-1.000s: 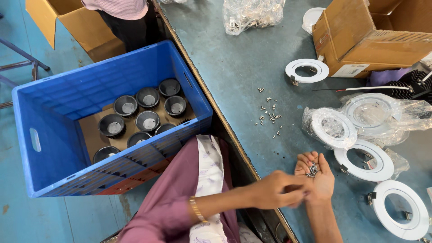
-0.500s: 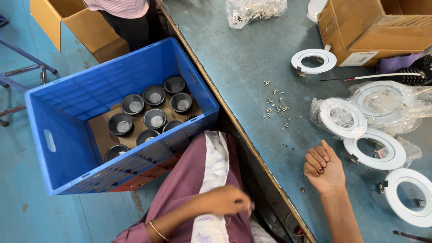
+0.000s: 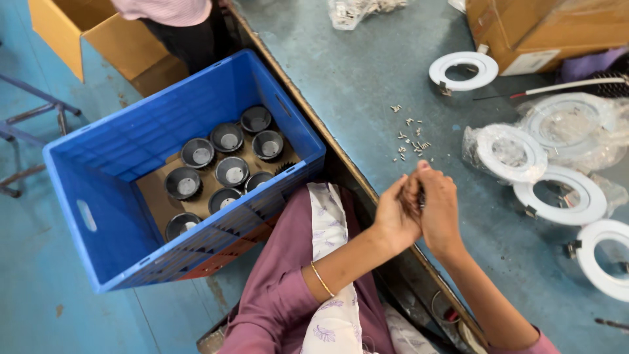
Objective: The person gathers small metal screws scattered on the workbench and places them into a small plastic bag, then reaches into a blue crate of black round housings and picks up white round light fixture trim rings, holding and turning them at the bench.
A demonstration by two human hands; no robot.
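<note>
Head view shows my left hand (image 3: 393,216) and right hand (image 3: 438,206) cupped together, fingers curled around something small and dark, above the grey-blue metal table (image 3: 367,85), near scattered small silver screws (image 3: 411,141).

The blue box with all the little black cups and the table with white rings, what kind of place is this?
Probably a small factory or assembly workshop. The blue crate holds rows of identical black cups, white rings lie about the workbench, some bagged in plastic, and tiny screws are scattered near the person's hands.
</note>
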